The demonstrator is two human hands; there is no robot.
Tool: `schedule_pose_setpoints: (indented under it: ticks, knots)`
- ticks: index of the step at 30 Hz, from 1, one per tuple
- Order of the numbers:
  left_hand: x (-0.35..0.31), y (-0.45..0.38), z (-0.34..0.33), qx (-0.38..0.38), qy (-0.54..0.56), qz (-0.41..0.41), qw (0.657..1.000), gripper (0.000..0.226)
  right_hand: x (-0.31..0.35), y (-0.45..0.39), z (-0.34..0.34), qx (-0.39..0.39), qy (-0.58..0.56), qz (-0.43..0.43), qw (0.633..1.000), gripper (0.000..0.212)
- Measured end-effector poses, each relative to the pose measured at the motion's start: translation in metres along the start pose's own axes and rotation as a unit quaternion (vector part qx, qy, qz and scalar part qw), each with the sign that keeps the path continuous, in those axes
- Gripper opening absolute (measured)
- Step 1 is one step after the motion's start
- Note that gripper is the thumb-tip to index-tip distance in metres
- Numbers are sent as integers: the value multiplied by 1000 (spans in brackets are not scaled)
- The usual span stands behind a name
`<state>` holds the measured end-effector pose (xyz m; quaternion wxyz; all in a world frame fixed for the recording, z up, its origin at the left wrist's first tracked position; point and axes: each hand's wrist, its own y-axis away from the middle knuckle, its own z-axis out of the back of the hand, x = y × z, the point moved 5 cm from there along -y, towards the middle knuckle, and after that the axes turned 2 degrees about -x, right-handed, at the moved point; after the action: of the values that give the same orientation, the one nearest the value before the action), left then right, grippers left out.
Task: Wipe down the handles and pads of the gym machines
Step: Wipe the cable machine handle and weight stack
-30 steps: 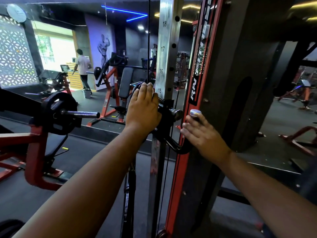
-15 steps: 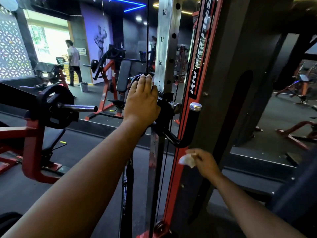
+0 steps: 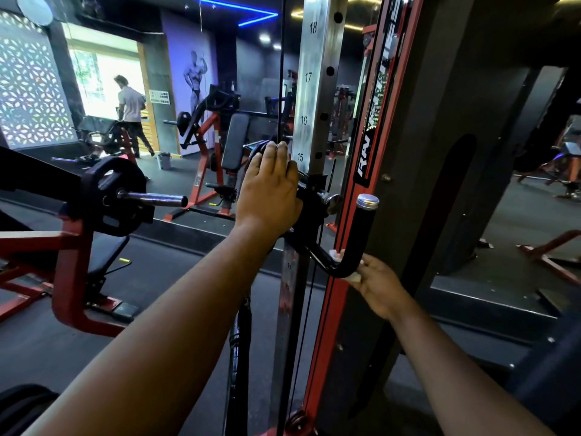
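Observation:
A black J-shaped handle (image 3: 358, 234) with a silver end cap sticks out from the sliding carriage (image 3: 311, 209) on a numbered steel upright (image 3: 317, 99). My right hand (image 3: 379, 286) grips the bottom bend of the handle, with a white cloth (image 3: 353, 277) pressed between fingers and bar; only scraps of the cloth show. My left hand (image 3: 268, 191) wraps over the left side of the carriage, fingers curled around a black part there.
A red plate-loaded machine (image 3: 75, 247) with a black weight plate (image 3: 114, 195) and bare steel peg stands at the left. Red benches (image 3: 220, 146) stand further back. A person (image 3: 132, 114) walks by the bright doorway. The cable tower's black and red frame (image 3: 408, 184) fills the right.
My right hand slid down off the handle's upper grip, dropped below it with the cloth, then came back up onto the bottom bend. The left hand stayed on the carriage.

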<state>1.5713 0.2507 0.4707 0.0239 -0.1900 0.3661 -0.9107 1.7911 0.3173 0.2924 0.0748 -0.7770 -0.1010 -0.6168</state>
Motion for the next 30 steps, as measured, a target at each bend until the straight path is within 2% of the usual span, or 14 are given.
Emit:
schedule_pose_setpoints:
  ticks: [3,6,9,13,16,18,19,21,23,25,26,28,30]
  knots:
    - [1,-1,0,-4,1,2,1000,72,25,18,12,-14,-32,55,998,33]
    - [0,-1,0,-1,4,1,1000,72,67,32,12,-99,-126,143,977,30]
    - [0,0,1,-3,8,1,1000,73,80,45,-15,-168,15,243,955,36]
    - [1,0,1,-2,16,5,1000,74,30,71,-35,-249,197,344,884,48]
    - [1,0,2,4,24,3,1000,74,7,82,-27,-239,236,350,875,47]
    - [1,0,2,4,24,2,1000,74,19,86,-19,-257,213,348,876,44]
    - [1,1,2,3,24,3,1000,74,33,88,-17,-277,204,366,865,44]
    - [1,1,3,3,26,3,1000,73,68,87,-27,-292,260,443,806,46]
    - [1,1,4,5,34,2,999,72,82,77,-48,-247,412,514,711,46]
    - [2,1,4,5,35,0,999,72,67,62,-50,-217,544,531,612,42]
    - [2,1,4,2,33,0,999,72,56,60,-45,-203,584,534,576,42]
    - [4,2,4,0,34,1,999,72,33,61,-32,-155,630,543,533,43]
    - [3,2,5,1,35,1,999,72,10,68,-26,-75,676,539,497,45]
